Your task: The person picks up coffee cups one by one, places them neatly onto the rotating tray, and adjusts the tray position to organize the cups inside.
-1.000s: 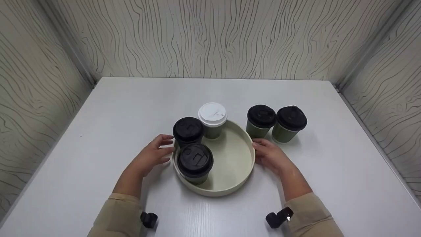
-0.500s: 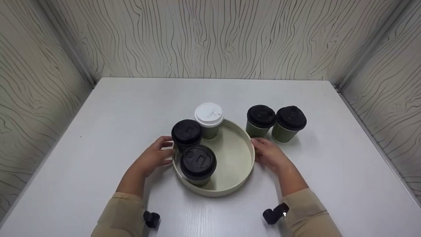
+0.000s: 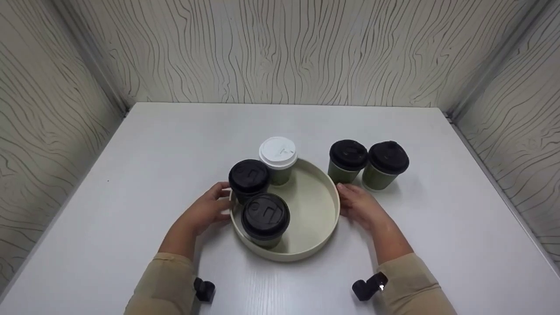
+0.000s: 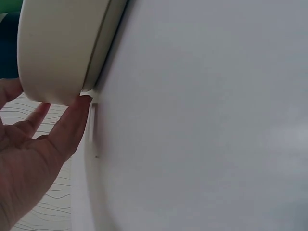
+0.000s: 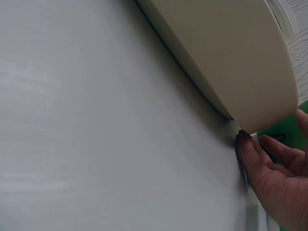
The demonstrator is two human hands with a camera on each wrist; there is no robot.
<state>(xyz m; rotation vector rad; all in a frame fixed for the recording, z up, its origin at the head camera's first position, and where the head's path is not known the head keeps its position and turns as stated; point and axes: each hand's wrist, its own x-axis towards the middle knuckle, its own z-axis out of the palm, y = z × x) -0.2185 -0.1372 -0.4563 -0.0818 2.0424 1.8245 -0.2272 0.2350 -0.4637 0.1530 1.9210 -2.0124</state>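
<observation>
A round cream tray (image 3: 310, 214) with a low wall rests on the white table. On its left side stand two dark-lidded paper cups, the front cup (image 3: 265, 218) and the rear cup (image 3: 249, 177), and a white-lidded cup (image 3: 278, 155) is behind them. My left hand (image 3: 205, 212) grips the tray's left wall; in the left wrist view its fingertips (image 4: 79, 103) meet the lower edge. Opposite, my right hand (image 3: 361, 208) holds the right wall, thumb near the rim and fingers low in the right wrist view. Parts of the fingers are hidden behind the wall.
Two green paper cups with black lids, one nearer (image 3: 348, 159) and one farther right (image 3: 385, 166), stand on the table just beyond my right hand. Wood-grain patterned panels (image 3: 280, 52) enclose the back and both sides of the table.
My left hand has come in against the tray. The tray has turned slightly: the white-lidded cup moved left and the front cup moved right. The two cups outside have stayed put.
</observation>
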